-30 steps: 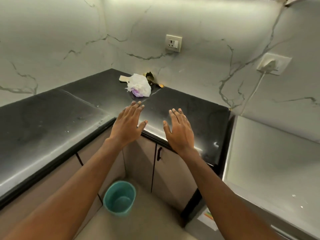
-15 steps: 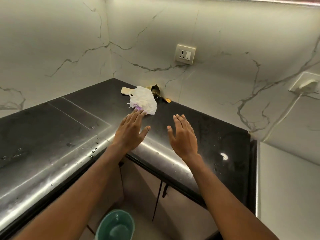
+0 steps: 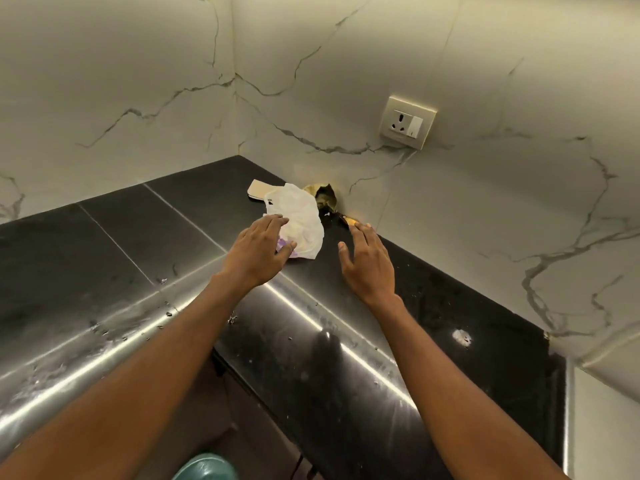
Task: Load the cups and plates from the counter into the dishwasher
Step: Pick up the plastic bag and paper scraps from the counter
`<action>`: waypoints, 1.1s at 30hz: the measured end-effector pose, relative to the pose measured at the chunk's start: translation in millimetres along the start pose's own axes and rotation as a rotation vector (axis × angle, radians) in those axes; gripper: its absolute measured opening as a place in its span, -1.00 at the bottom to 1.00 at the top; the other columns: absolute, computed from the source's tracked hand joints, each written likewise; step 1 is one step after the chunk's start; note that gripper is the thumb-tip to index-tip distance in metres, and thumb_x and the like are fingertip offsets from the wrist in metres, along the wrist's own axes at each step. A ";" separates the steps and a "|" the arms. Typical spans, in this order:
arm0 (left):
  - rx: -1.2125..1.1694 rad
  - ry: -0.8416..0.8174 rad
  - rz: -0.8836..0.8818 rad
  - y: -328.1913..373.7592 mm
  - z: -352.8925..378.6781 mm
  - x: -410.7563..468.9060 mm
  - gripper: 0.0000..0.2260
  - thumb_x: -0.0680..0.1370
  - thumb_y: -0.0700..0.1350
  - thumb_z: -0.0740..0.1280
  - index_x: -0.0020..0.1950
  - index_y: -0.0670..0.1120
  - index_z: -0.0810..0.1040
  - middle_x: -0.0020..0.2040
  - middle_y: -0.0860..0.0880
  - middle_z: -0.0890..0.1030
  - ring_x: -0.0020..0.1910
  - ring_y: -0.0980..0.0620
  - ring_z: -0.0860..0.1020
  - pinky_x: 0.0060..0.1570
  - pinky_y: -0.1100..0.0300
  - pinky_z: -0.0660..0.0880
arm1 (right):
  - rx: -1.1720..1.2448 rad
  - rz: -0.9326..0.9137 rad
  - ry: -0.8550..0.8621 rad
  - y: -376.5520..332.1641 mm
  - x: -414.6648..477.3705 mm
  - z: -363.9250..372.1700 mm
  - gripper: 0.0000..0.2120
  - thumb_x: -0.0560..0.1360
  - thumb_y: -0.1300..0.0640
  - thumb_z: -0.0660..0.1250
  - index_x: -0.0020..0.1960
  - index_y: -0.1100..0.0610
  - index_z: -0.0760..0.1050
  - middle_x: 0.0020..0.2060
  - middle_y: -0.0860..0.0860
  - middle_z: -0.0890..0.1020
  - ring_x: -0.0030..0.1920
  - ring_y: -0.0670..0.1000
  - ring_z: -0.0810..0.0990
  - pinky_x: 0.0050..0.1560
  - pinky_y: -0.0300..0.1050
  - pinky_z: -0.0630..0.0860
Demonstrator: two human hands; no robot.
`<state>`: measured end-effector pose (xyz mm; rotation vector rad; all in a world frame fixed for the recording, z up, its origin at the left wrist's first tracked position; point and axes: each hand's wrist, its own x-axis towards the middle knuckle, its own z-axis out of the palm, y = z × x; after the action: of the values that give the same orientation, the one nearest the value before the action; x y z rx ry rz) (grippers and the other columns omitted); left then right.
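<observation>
Left grip [image 3: 257,250] has advanced to the white bag [image 3: 300,216].

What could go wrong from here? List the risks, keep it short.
1. No cups or plates show on the counter. The left hand and right hand reach toward a plastic bag and scraps by the wall, so effort may drift off task.
2. The left hand is open over the bag, and a loose grab might spill its purple contents.
3. The counter looks wet and littered near its edge, so things could slide toward the bucket below.

No readable text, labels or numbers anywhere.
</observation>
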<state>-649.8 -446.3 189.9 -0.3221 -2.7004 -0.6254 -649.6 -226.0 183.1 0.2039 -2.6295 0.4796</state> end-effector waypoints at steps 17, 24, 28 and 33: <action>0.091 -0.296 -0.347 -70.1 146.1 147.0 -0.20 0.48 0.39 0.17 0.54 -0.06 0.04 0.53 -0.10 0.16 0.46 -0.14 0.21 0.28 -0.26 0.28 | -0.031 0.119 -0.219 84.7 156.5 163.9 -0.64 0.56 0.10 0.21 0.35 0.06 0.47 0.39 0.05 0.41 0.39 0.05 0.36 0.37 0.00 0.38; 0.040 -0.296 -0.247 -91.0 167.6 165.7 -0.52 0.52 0.10 0.31 0.35 -0.11 0.35 0.22 -0.09 0.46 0.23 -0.12 0.43 0.04 -0.07 0.46 | -0.094 0.158 -0.380 109.1 186.6 197.8 -0.63 0.58 0.14 0.15 0.37 0.11 0.46 0.39 0.12 0.41 0.41 0.12 0.32 0.40 0.02 0.28; -0.051 -0.168 -0.170 -94.6 162.6 168.5 -0.83 0.48 -0.08 0.31 0.01 -0.13 0.48 -0.01 -0.07 0.49 -0.01 -0.11 0.50 -0.21 0.02 0.46 | -0.072 0.177 -0.376 106.7 196.3 206.9 -0.64 0.59 0.22 0.16 0.36 0.16 0.46 0.35 0.08 0.48 0.35 0.11 0.41 0.34 0.01 0.37; -0.032 -0.035 -0.129 -93.9 142.4 155.4 -0.85 0.43 -0.08 0.35 -0.09 -0.12 0.47 -0.01 -0.04 0.45 -0.03 -0.04 0.40 -0.35 0.08 0.41 | -0.035 0.178 -0.262 90.9 185.2 196.6 -0.62 0.55 0.36 0.16 0.32 0.17 0.49 0.29 0.10 0.54 0.30 0.12 0.47 0.27 0.00 0.43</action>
<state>-859.6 -441.4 93.8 -0.1696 -2.7634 -0.7064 -914.2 -225.1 77.3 0.0213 -2.9262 0.4939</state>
